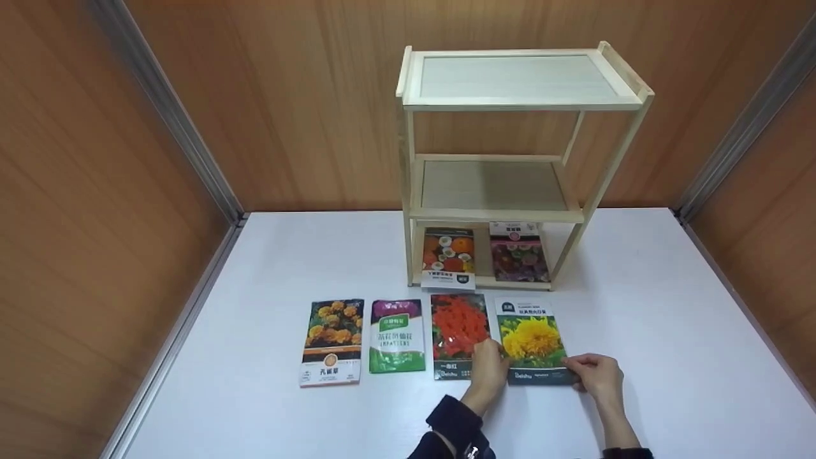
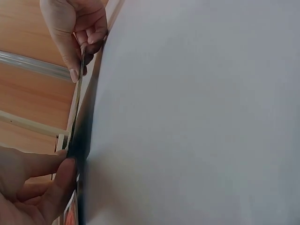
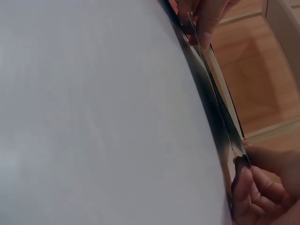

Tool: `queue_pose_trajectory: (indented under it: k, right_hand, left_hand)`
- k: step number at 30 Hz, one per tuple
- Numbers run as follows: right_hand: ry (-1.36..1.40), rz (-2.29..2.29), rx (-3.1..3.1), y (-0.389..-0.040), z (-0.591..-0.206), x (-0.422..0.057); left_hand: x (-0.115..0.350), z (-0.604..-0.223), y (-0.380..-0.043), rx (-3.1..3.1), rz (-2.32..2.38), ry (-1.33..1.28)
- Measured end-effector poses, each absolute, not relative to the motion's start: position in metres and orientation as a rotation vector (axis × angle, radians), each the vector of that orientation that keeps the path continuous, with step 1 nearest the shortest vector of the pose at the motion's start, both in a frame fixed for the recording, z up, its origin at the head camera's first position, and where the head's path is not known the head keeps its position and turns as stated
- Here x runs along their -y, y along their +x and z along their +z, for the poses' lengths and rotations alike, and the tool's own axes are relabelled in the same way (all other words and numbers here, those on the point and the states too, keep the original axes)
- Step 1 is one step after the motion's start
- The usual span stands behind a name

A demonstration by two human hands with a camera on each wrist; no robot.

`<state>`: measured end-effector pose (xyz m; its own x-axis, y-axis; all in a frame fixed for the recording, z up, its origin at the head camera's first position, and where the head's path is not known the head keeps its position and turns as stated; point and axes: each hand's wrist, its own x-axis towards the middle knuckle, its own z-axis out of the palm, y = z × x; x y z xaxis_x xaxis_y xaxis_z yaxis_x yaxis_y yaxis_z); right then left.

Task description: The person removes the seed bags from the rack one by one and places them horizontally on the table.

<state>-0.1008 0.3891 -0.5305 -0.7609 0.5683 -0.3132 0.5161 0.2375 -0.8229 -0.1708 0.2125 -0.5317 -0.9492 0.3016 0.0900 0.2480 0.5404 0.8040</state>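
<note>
- The person's left grip pinches the lower left edge of a flat, rectangular yellow-flower packet with a dark bottom band.
- The right grip pinches its lower right edge.
- It is over the white surface, in front of a pale wooden three-tier rack.
- To its left lie a flat, rectangular red-flower packet (partly hidden by the left grip), a purple, white and green packet, and an orange-flower packet.
</note>
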Motion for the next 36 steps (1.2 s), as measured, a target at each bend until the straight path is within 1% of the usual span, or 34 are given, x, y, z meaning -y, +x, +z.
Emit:
queue_pose_trajectory:
  k: [6, 12, 15, 21, 25, 31, 36]
  right_hand:
    - [-1.039, 1.447, 2.541, -0.103, -0.528, -0.387]
    - [-1.029, 1.383, 2.613, -0.103, -0.526, -0.386]
    - [-1.015, 1.334, 2.657, -0.103, -0.524, -0.385]
    - [-0.964, 1.104, 2.778, -0.098, -0.514, -0.381]
    - [-0.898, 1.027, 2.79, -0.099, -0.507, -0.376]
    - [-0.695, 1.037, 2.776, -0.114, -0.499, -0.364]
    - [-0.58, 1.091, 2.793, -0.131, -0.494, -0.355]
  left_hand:
    - [-0.22, -0.527, -0.171, -2.818, 1.247, 0.445]
    - [-0.222, -0.524, -0.17, -2.991, 1.026, 0.528]
    - [-0.22, -0.523, -0.17, -2.984, 1.039, 0.551]
    - [-0.216, -0.517, -0.17, -2.803, 1.209, 0.541]
    - [-0.208, -0.513, -0.172, -2.77, 1.205, 0.543]
    - [-0.184, -0.509, -0.189, -2.83, 1.114, 0.701]
    - [-0.163, -0.507, -0.211, -2.915, 1.122, 0.731]
